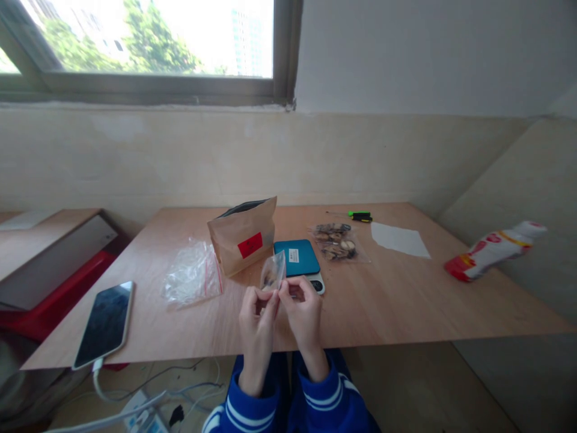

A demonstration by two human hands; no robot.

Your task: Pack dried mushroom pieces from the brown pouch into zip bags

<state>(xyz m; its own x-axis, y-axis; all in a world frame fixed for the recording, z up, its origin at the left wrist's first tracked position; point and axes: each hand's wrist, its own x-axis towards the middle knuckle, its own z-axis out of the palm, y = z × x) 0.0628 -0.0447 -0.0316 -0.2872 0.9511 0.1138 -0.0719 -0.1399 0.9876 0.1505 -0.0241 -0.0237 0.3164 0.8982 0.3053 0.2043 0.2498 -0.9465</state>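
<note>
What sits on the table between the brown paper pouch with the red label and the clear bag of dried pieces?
The teal digital scale lies between the brown paper pouch and the clear bag of dried pieces, seen in the head view.

I record the table (406,300) as pale, light-brown wood grain. The paper pouch (243,243) is kraft brown with a red label and a black inner lining at its mouth. The scale (297,258) has a teal top carrying a small white sticker. My sleeves (288,403) are royal blue with white stripes. The bag pile (192,279) is clear with a red seal strip. The bottle (491,249) is white and red. The phone (106,322) is black-screened, white-edged.
</note>
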